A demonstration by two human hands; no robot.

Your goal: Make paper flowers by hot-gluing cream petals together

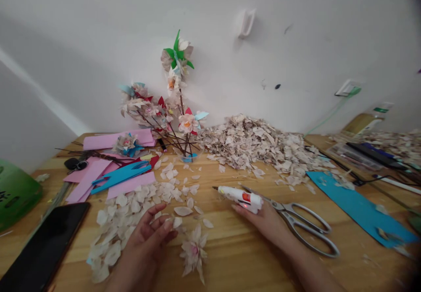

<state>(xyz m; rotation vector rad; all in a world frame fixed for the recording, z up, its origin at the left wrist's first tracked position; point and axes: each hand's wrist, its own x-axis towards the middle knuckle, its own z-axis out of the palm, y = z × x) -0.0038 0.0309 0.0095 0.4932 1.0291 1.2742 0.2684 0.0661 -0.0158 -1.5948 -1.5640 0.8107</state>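
Holding one pale petal (176, 222) by its edge, our left hand (149, 235) has a narrow grip, thumb and fingertips closing lightly on it; the pinch leaves most of the petal exposed, probably because so thin a piece would crease under more pressure. Our right hand (256, 219) has its grip wrapped round the body of a white glue gun (241, 197). The nozzle points left and away from the right fingers, likely for safety; a small red light shows on the body, so we judge it powered.

Position: a flower (194, 252) with a pink centre lies on the worktop (230, 257), between the hands and nearest the left, touched by neither. We read this spot as chosen for reach from both sides.

Surroundings: loose petals (140, 197) are spread just beside the left hand, handy for that side. Scissors (283, 208) lie just beside the right wrist, handles to the right, their blades partly hidden behind hand and gun. Stemmed flowers (188, 123) stand upright at the back near the wall (98, 42), presumably out of the way. A blue sheet (358, 208) lies flat at right, well apart from the flower.
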